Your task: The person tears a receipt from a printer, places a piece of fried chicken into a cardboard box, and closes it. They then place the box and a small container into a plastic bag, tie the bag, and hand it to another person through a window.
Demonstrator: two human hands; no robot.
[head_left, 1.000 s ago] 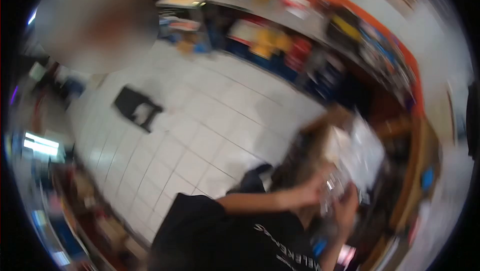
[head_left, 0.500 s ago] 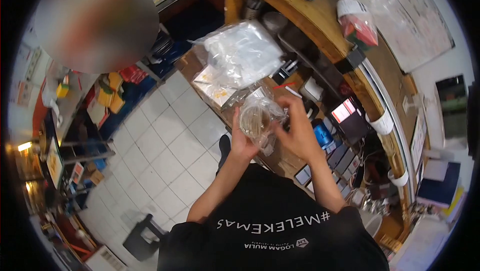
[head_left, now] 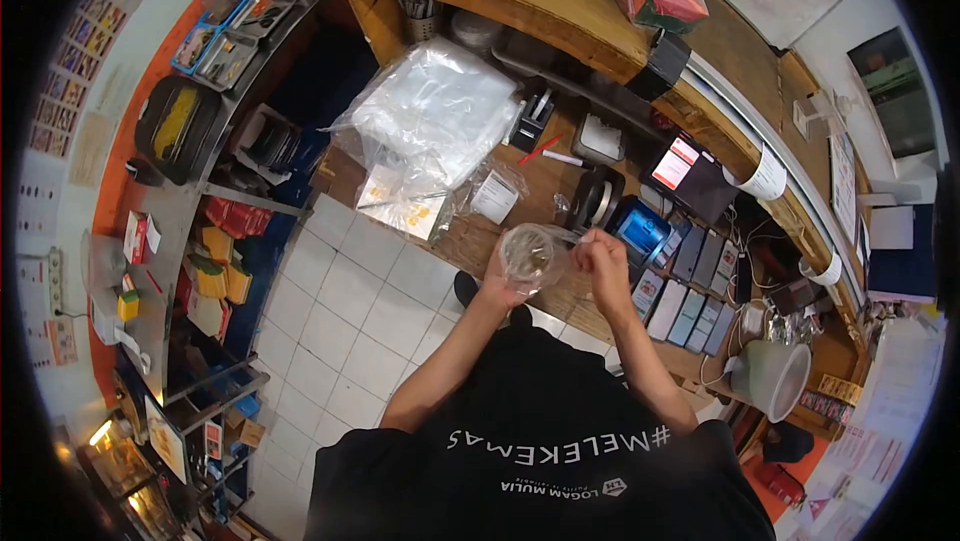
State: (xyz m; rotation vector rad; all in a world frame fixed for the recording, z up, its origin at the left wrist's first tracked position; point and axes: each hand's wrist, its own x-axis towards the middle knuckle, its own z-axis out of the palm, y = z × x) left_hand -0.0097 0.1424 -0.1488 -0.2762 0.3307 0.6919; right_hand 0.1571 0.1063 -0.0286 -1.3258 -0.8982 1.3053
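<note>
My left hand (head_left: 497, 283) is wrapped around the side of a round, clear plastic container (head_left: 527, 253) inside a thin, see-through bag. Something small and yellowish shows inside the container. To its right, my right hand (head_left: 604, 263) is closed in a pinch on the gathered edge of the bag. Both hands are just over the front edge of the wooden desk (head_left: 475, 238). Beyond them lies a small bagged packet with a white label (head_left: 495, 197), beside a roll of tape (head_left: 602, 203).
A large stack of clear plastic bags (head_left: 435, 111) partly covers a white and yellow box (head_left: 402, 203). Right of my hands are a blue device (head_left: 643, 231), rows of upright boxes (head_left: 690, 286) and a lit screen (head_left: 676, 163). A raised wooden counter (head_left: 530, 1) runs behind.
My right hand has moved from against the container out to its right, drawing the bag's edge with it. The view has shifted, and the blurred round patch at upper left is gone.
</note>
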